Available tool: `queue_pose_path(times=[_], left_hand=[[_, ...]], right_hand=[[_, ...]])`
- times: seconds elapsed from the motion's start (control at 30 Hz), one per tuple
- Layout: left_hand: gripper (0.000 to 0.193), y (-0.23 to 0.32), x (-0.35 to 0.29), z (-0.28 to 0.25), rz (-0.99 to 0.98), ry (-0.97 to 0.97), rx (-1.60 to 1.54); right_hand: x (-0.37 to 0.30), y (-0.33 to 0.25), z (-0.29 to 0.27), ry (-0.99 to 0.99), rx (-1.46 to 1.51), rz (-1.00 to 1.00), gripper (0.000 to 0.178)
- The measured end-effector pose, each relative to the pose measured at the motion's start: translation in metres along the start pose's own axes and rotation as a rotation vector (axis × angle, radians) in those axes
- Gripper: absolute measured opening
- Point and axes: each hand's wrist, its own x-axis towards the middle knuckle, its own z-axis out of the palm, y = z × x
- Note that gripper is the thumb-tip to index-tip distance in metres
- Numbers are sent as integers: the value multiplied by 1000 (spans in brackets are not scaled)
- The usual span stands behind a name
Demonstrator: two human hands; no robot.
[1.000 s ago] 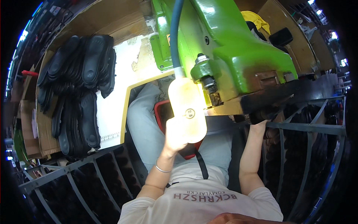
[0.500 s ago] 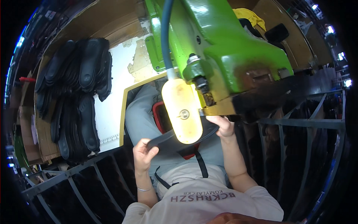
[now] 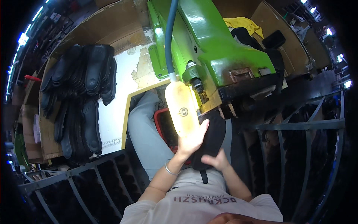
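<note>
A black shoe sole [image 3: 214,140] stands lengthwise below the green machine [image 3: 223,56], its far end just under the machine's metal working head [image 3: 210,109]. Along the sole's left edge lies my left hand [image 3: 191,141], thumb up and fingers mostly hidden, gripping it. My right hand [image 3: 220,161] holds the near right part, its thumb across the sole and its other fingers behind it. A glowing oval lamp [image 3: 182,108] on a blue-grey hose hangs just beyond my left hand and covers part of the view.
Stacks of black soles [image 3: 80,74] sit in a cardboard-sided area on the white tabletop [image 3: 112,123] at left. Metal racks [image 3: 298,127] with dark soles flank me on both sides. Below the lamp is a red-rimmed container [image 3: 160,121]. A yellow cloth [image 3: 246,25] lies at the back right.
The sole has turned from lying crosswise to pointing lengthwise at the machine. My left hand has moved right to its side, and my right hand has come down toward its near end.
</note>
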Motion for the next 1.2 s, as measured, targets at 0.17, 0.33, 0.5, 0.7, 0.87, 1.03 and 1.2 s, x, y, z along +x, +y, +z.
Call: queue_pose_path(times=[0.17, 0.33, 0.5, 0.7, 0.87, 1.03, 1.2], left_hand=[[6, -4, -16, -6, -204, 12, -142], [15, -6, -20, -13, -125, -13, -69], [33, -3, -22, -32, -267, -66, -428], [37, -13, -26, -28, -222, -83, -419], [21, -12, -13, -1, -3, -28, -262], [11, -10, 6, 14, -50, 55, -304], [7, -11, 2, 2, -142, 9, -283]], right_hand=[[-53, 10, -29, 247, 328, 113, 49], [-31, -34, -70, 502, 265, -25, 48], [26, -74, -88, 487, 330, -97, 37], [48, -47, -114, 381, 369, -97, 36], [12, 37, -84, 137, 436, 111, 46], [-31, 61, -21, 118, 593, 206, 47], [-50, 31, -18, 178, 622, 174, 52]])
